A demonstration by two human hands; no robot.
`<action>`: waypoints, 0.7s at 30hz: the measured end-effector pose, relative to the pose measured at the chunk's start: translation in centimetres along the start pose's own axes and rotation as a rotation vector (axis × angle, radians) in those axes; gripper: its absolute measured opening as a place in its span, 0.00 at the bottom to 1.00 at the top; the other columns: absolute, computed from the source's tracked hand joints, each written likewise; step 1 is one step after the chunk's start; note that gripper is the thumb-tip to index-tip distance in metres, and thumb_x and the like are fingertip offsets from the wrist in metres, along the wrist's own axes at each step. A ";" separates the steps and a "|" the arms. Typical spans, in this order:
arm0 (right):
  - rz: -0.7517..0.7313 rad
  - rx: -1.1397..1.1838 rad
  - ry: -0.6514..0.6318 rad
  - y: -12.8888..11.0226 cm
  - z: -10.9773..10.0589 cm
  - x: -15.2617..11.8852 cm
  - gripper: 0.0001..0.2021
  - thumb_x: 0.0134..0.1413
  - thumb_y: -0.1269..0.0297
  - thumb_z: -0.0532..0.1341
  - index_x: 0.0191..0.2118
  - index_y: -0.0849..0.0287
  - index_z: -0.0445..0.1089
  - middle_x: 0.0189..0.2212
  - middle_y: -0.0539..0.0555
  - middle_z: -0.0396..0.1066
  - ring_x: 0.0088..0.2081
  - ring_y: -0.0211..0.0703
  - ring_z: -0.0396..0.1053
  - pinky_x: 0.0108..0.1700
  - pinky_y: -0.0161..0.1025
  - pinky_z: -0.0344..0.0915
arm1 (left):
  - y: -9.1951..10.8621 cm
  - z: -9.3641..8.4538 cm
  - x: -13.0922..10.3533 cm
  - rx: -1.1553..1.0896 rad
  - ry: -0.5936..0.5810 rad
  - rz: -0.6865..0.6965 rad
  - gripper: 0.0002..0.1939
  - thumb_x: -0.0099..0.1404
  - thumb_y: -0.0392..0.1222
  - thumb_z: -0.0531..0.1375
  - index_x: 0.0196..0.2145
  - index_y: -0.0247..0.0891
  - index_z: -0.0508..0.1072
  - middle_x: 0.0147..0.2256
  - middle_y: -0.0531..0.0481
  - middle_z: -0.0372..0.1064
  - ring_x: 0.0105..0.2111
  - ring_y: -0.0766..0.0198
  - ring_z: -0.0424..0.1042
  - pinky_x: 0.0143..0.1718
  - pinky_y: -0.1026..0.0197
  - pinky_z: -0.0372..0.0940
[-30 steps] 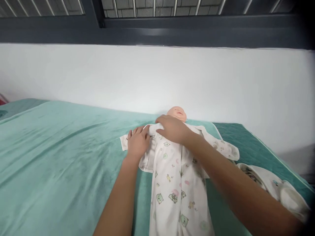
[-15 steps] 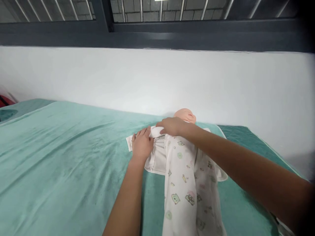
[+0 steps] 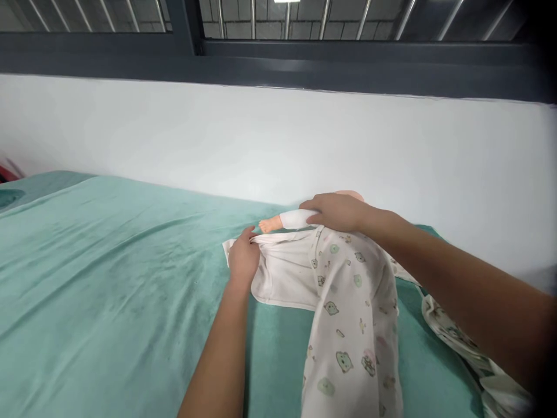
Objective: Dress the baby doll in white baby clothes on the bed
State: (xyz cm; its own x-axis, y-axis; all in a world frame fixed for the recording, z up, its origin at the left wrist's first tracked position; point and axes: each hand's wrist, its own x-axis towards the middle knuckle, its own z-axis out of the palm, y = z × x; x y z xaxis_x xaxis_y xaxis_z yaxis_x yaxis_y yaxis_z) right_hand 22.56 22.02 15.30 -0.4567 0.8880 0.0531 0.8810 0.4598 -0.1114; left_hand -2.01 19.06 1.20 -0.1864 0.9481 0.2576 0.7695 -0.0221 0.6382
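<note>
A baby doll (image 3: 349,193) lies at the wall edge of the bed, its head mostly hidden behind my right hand. Its white-sleeved arm (image 3: 294,219) points left, with the bare doll hand (image 3: 270,224) showing. My right hand (image 3: 337,210) is closed around the upper part of that arm. Below it spreads a white baby garment (image 3: 348,331) printed with green bears, one long part hanging toward me. At the left, my left hand (image 3: 244,255) pinches the upper edge of the garment near its sleeve.
Green plush bedding (image 3: 130,278) covers the bed. A white wall (image 3: 217,139) and a dark window frame (image 3: 348,64) rise behind it. More printed cloth (image 3: 456,337) lies at the right, partly under my right forearm. Something red (image 3: 6,174) shows at the far left.
My right hand has moved right with the doll's arm, whose hand is now exposed outside the garment. The doll and printed cloth have shifted right; my left hand stays near the sleeve.
</note>
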 end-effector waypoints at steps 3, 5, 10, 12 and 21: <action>-0.012 0.016 -0.042 -0.9 1.2 0.8 0.13 0.59 0.54 0.58 0.48 0.45 0.73 0.41 0.52 0.75 0.41 0.50 0.71 0.40 0.41 0.59 | 1.4 -0.3 -0.3 -0.029 0.107 0.004 0.36 0.60 0.33 0.54 0.66 0.38 0.54 0.61 0.41 0.63 0.58 0.54 0.67 0.55 0.52 0.65; -0.042 -0.008 -0.070 -2.0 2.6 1.8 0.15 0.60 0.54 0.58 0.51 0.45 0.71 0.43 0.53 0.75 0.39 0.49 0.72 0.37 0.40 0.60 | 2.5 -0.6 -0.7 0.093 0.161 0.144 0.38 0.60 0.33 0.57 0.67 0.38 0.52 0.65 0.39 0.55 0.65 0.50 0.56 0.63 0.46 0.56; -0.064 -0.023 -0.124 -4.6 4.3 2.9 0.19 0.61 0.57 0.56 0.57 0.47 0.67 0.45 0.55 0.75 0.41 0.49 0.73 0.36 0.40 0.62 | 3.7 -0.4 -1.1 0.276 -0.017 0.370 0.28 0.67 0.40 0.56 0.64 0.47 0.60 0.62 0.45 0.62 0.65 0.51 0.55 0.67 0.34 0.37; -0.035 0.052 -0.046 -4.5 3.8 1.6 0.19 0.63 0.58 0.55 0.57 0.50 0.68 0.50 0.56 0.73 0.47 0.51 0.72 0.43 0.42 0.64 | 3.5 -0.2 -1.0 0.275 -0.030 0.346 0.25 0.69 0.42 0.54 0.63 0.48 0.62 0.59 0.45 0.66 0.61 0.52 0.60 0.67 0.35 0.40; 0.473 0.338 0.618 4.9 9.7 -9.8 0.21 0.62 0.54 0.53 0.56 0.57 0.68 0.56 0.59 0.70 0.57 0.53 0.64 0.59 0.50 0.59 | 3.3 -0.7 -1.0 0.338 0.088 0.303 0.20 0.70 0.42 0.52 0.58 0.46 0.69 0.54 0.46 0.71 0.56 0.51 0.66 0.66 0.36 0.43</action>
State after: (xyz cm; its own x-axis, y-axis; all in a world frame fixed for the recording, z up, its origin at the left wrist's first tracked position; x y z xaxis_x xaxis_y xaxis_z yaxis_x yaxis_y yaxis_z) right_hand 30.12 15.54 4.63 0.1866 0.8742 0.4482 0.8333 0.1009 -0.5436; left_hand 0.33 17.87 3.55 0.0382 0.8841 0.4658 0.9505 -0.1760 0.2562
